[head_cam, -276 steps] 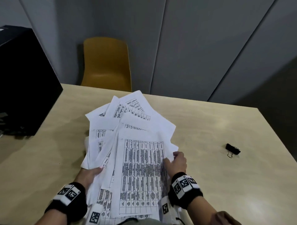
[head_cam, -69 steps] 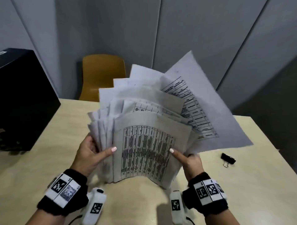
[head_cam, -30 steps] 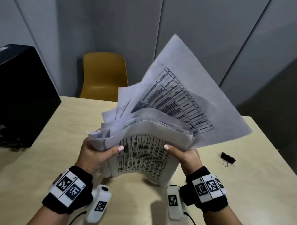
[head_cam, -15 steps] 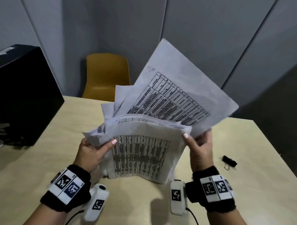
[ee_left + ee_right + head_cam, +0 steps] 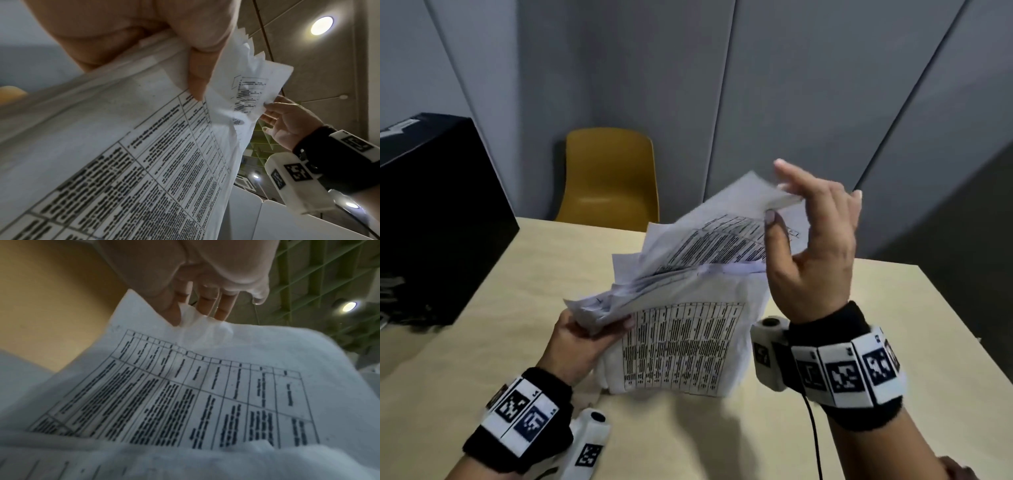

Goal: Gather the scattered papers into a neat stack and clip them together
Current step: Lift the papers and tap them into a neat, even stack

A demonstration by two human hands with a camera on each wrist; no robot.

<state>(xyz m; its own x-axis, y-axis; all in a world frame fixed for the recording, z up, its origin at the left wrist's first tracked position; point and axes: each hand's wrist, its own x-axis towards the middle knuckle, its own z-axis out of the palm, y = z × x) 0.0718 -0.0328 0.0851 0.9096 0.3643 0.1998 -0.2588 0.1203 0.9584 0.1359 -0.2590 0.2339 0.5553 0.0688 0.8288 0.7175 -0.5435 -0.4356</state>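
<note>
A bundle of printed papers [image 5: 681,346] stands on its lower edge on the table, its top sheets splayed. My left hand [image 5: 602,329] grips the bundle's left edge, thumb [image 5: 197,73] on the front page [image 5: 123,162]. A loose sheet [image 5: 722,233] leans out of the top of the bundle. My right hand [image 5: 784,202], raised high, pinches that sheet's upper corner between thumb and fingers [image 5: 205,305]; its table print [image 5: 205,394] fills the right wrist view. The left wrist view catches the right hand [image 5: 287,116] at that corner. The binder clip is hidden.
The pale wooden table [image 5: 876,308] has free surface to the right and in front of the bundle. A large black box [image 5: 431,222] stands on the table's left end. A yellow chair [image 5: 609,178] sits behind the far edge, against grey wall panels.
My right hand left the bundle's right edge, rose, and took the loose sheet's top corner. The sheet has swung down and left over the bundle. The left hand kept its hold.
</note>
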